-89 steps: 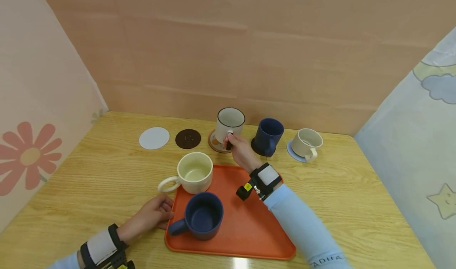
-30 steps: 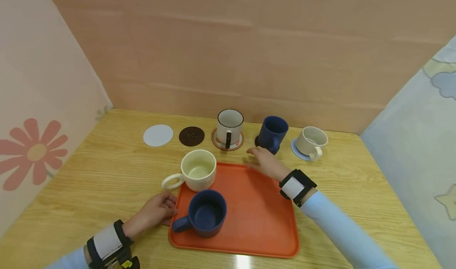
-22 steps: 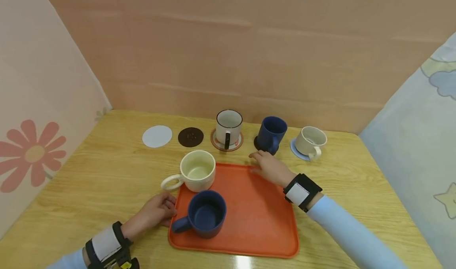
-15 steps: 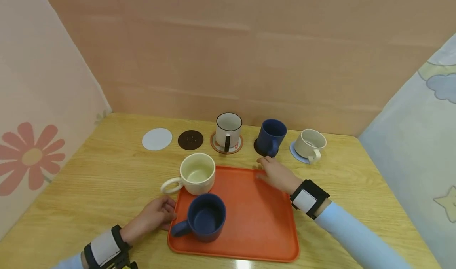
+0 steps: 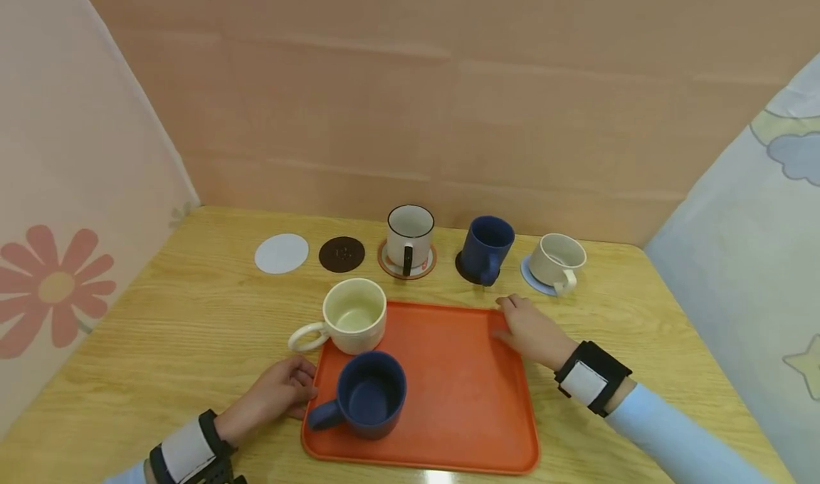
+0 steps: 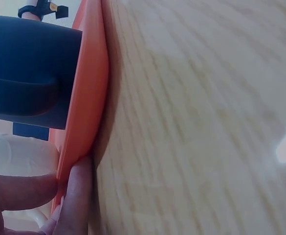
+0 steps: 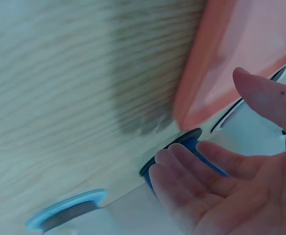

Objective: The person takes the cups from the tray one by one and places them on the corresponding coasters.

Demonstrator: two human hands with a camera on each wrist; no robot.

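My left hand (image 5: 282,388) pinches the left rim of an orange tray (image 5: 461,398); the left wrist view has the thumb above and a finger below the rim (image 6: 86,112). My right hand (image 5: 534,331) hangs over the tray's far right corner, fingers spread loosely and holding nothing, as the right wrist view (image 7: 231,181) confirms. On the tray's left part stand a wide dark blue mug (image 5: 371,395) and, behind it at the corner, a cream mug (image 5: 354,317). Both handles point left, the cream one reaching past the rim.
Along the back, a white black-rimmed mug (image 5: 410,231), a tall blue mug (image 5: 487,245) and a small off-white cup (image 5: 557,262) stand on coasters. Left of them lie a bare white coaster (image 5: 282,253) and a dark brown coaster (image 5: 342,254). A papered wall (image 5: 410,100) rises behind.
My right hand has let go of the white mug's handle, leaving it on its coaster, and moved right and nearer to the tray's far right corner. My left hand stays at the rim.
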